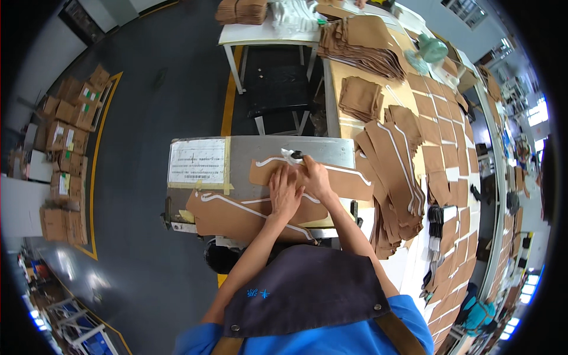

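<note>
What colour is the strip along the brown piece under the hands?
White. The strip on that brown piece shows best in the head view.

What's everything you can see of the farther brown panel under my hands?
The brown panel is long, thin and leather-like, with a wavy white line along its far side. It lies across the grey metal plate, its right end reaching past the edge. The left hand rests on it; the right hand holds a black-and-white object near its far edge.
</note>
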The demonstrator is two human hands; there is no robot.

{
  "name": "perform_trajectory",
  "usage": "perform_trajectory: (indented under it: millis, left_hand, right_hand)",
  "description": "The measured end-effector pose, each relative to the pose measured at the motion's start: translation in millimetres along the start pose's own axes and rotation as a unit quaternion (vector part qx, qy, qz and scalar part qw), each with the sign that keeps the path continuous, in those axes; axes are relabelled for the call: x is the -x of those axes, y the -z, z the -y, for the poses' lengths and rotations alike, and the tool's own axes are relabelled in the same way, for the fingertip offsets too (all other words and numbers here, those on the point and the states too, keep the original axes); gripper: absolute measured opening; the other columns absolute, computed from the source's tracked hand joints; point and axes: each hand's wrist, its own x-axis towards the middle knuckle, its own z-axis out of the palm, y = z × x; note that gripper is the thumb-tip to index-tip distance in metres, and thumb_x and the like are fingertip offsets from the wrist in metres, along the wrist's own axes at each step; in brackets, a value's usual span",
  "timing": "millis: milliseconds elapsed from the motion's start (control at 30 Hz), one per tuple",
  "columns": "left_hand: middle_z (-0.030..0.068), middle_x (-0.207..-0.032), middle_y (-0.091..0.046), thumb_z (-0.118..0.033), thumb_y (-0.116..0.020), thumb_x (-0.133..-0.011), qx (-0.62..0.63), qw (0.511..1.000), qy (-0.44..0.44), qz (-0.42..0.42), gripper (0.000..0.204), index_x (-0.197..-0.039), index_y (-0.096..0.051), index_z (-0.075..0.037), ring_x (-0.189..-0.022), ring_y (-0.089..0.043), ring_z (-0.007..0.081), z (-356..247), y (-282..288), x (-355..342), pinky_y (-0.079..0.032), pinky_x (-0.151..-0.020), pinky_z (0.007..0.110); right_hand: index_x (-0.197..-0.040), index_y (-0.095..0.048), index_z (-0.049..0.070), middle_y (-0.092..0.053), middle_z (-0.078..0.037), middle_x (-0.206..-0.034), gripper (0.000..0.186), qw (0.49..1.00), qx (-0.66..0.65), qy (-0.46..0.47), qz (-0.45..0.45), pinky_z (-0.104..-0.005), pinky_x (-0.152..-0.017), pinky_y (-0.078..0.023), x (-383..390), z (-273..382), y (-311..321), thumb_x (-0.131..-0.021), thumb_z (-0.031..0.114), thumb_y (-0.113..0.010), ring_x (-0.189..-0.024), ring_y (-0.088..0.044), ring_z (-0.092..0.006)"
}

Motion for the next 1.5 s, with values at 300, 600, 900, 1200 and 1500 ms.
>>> perform_trajectory:
  millis: [300, 600, 900, 1200, 1500]
  left_hand:
    - [0.0190, -0.149, -0.038, -0.033, -0.068, -0.088, -0.051, 0.997, 0.022, -0.044, 0.059, -0.136, -0.052, -0.004, -0.141, -0.031, 0.0361, 23, 27, 10, -0.026, -0.112, 0.054]
    - [0.0136, -0.148, -0.041, -0.034, -0.071, -0.086, -0.080, 0.996, 0.043, -0.016, 0.061, -0.137, -0.052, -0.006, -0.134, -0.036, 0.0313, 31, 33, 2, -0.032, -0.103, 0.048]
    - [0.0103, -0.141, -0.048, -0.030, -0.074, -0.082, -0.048, 0.998, 0.014, -0.050, 0.062, -0.133, -0.054, -0.002, -0.125, -0.043, 0.0297, 42, 35, -10, -0.035, -0.096, 0.046]
    - [0.0094, -0.136, -0.052, -0.031, -0.073, -0.082, -0.044, 0.995, -0.009, -0.090, 0.056, -0.129, -0.058, -0.003, -0.124, -0.045, 0.0283, 44, 35, -6, -0.036, -0.094, 0.045]
    - [0.0093, -0.138, -0.052, -0.031, -0.073, -0.083, -0.042, 0.995, 0.003, -0.089, 0.057, -0.130, -0.058, -0.002, -0.126, -0.045, 0.0265, 45, 33, -4, -0.036, -0.095, 0.045]
  right_hand:
    - [-0.093, -0.051, 0.000, -0.065, -0.026, -0.088, 0.019, 0.997, 0.064, 0.043, 0.000, -0.0532, -0.065, -0.050, -28, 26, -50, -0.088, 0.015, -0.062, -0.077, -0.063, -0.0465]
    - [-0.095, -0.051, 0.000, -0.064, -0.025, -0.080, 0.015, 0.997, 0.052, 0.013, -0.059, -0.0516, -0.062, -0.047, -43, 35, -39, -0.093, 0.011, -0.062, -0.077, -0.062, -0.0461]
    - [-0.094, -0.051, 0.002, -0.064, -0.024, -0.086, 0.018, 0.996, 0.079, 0.027, -0.018, -0.0519, -0.062, -0.048, -25, 13, -58, -0.091, 0.014, -0.064, -0.077, -0.062, -0.0459]
    - [-0.095, -0.052, 0.001, -0.065, -0.023, -0.087, 0.020, 0.986, 0.110, 0.095, 0.076, -0.0511, -0.062, -0.050, -43, 23, -52, -0.089, 0.015, -0.065, -0.074, -0.063, -0.0447]
    - [-0.096, -0.053, 0.001, -0.066, -0.023, -0.087, 0.020, 0.991, 0.104, 0.069, 0.050, -0.0528, -0.065, -0.050, -36, 26, -42, -0.091, 0.018, -0.063, -0.076, -0.065, -0.0451]
